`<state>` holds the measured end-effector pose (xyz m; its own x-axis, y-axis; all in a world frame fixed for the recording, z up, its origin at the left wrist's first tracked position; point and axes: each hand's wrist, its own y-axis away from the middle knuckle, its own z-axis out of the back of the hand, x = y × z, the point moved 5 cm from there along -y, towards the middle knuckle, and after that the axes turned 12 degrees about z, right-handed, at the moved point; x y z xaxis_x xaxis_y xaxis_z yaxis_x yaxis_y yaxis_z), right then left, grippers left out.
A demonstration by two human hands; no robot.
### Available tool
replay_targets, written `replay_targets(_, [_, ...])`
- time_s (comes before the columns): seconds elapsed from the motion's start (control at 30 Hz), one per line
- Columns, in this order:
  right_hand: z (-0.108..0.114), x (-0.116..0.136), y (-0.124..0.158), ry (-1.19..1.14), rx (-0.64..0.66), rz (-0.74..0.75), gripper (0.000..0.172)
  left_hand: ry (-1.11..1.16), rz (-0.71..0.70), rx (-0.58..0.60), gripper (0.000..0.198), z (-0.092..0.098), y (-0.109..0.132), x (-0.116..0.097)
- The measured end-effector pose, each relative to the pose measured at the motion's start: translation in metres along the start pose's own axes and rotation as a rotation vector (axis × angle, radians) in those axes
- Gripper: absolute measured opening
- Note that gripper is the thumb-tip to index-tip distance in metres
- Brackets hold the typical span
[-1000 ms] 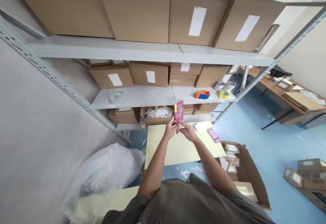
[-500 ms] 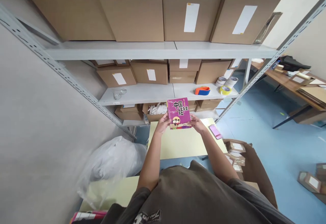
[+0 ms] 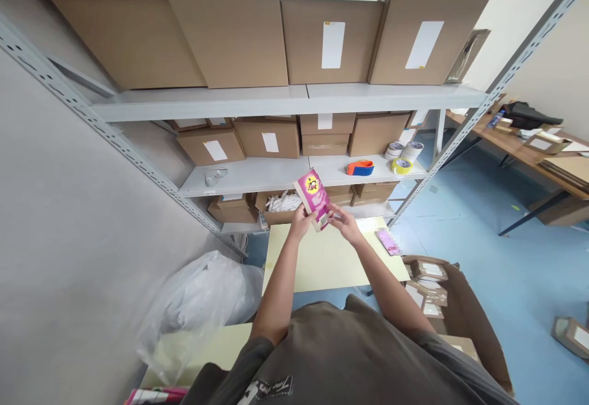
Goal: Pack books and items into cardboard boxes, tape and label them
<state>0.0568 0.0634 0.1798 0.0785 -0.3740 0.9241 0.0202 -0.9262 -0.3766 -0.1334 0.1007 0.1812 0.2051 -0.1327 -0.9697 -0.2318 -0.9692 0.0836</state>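
A small pink box (image 3: 314, 197) with a cartoon picture and a barcode is held up in front of me, tilted, above a pale yellow table (image 3: 322, 261). My left hand (image 3: 300, 223) grips its lower left edge with the fingers closed. My right hand (image 3: 344, 224) pinches its lower right corner. Both arms reach forward from my dark grey shirt.
A grey metal shelf rack (image 3: 285, 99) holds several brown cardboard boxes (image 3: 230, 37). An orange tape dispenser (image 3: 359, 167) and tape rolls (image 3: 402, 165) lie on the middle shelf. A white plastic bag (image 3: 202, 300) sits at left, an open carton (image 3: 460, 313) at right, a wooden desk (image 3: 538, 153) beyond.
The pink box has been turned: its front with large characters faced me, now its back with the barcode shows and it is tilted. Both hands kept hold of it.
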Motion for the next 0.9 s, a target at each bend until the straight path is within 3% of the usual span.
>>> replay_targets(0.07, [0.022,-0.003,-0.003,-0.025,-0.081,-0.059,0.061,0.048,0.061,0.114,0.077,0.012,0.0,0.0])
replay_targets(0.17, [0.037,-0.011,-0.003,-0.145,0.001,-0.206,0.055,0.108,0.145,0.236,0.088,0.022,0.0,0.004])
replay_targets(0.23, [0.038,-0.016,0.001,-0.207,0.039,-0.256,0.055,0.127,0.183,0.204,0.094,0.026,-0.003,0.012])
replay_targets(0.37, [0.035,-0.034,0.013,-0.205,-0.062,-0.299,0.058,0.119,0.228,0.061,0.091,0.037,-0.006,0.036])
replay_targets(0.5, [0.02,-0.067,0.026,-0.151,-0.123,-0.362,0.058,-0.004,0.3,-0.057,0.091,0.063,-0.002,0.071])
replay_targets(0.67, [-0.013,-0.136,0.047,-0.152,-0.117,-0.513,0.059,-0.046,0.419,-0.211,0.089,0.117,0.008,0.134])
replay_targets(0.9, [-0.045,-0.264,0.08,0.001,-0.149,-0.747,0.049,-0.098,0.614,-0.356,0.074,0.174,0.005,0.233])
